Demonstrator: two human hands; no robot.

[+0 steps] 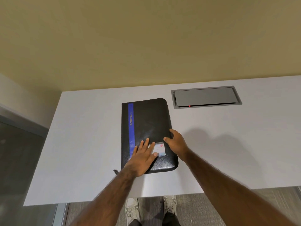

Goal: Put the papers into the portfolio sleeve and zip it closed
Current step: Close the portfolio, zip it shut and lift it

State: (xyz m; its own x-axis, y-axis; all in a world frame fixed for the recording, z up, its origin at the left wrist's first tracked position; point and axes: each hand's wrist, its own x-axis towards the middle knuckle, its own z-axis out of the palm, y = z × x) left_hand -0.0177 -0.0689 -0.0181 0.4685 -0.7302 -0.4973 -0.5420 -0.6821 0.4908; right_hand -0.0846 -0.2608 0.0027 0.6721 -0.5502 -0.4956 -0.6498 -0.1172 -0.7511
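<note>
A black portfolio (pixel 148 121) with a blue stripe lies closed and flat on the white table (pixel 81 144). A small card window (pixel 160 150) shows on its cover near the front. My left hand (pixel 143 158) rests flat on the cover, fingers spread, partly over that window. My right hand (pixel 175 142) curls over the portfolio's right edge, thumb on top of the cover. A zipper pull (pixel 116 171) sticks out at the front left corner. No loose papers are in view.
A grey cable hatch (pixel 206 97) with a red light is set into the table behind and right of the portfolio. The table's front edge runs just above my shoes (pixel 169 203) on the carpet. A tan wall stands behind.
</note>
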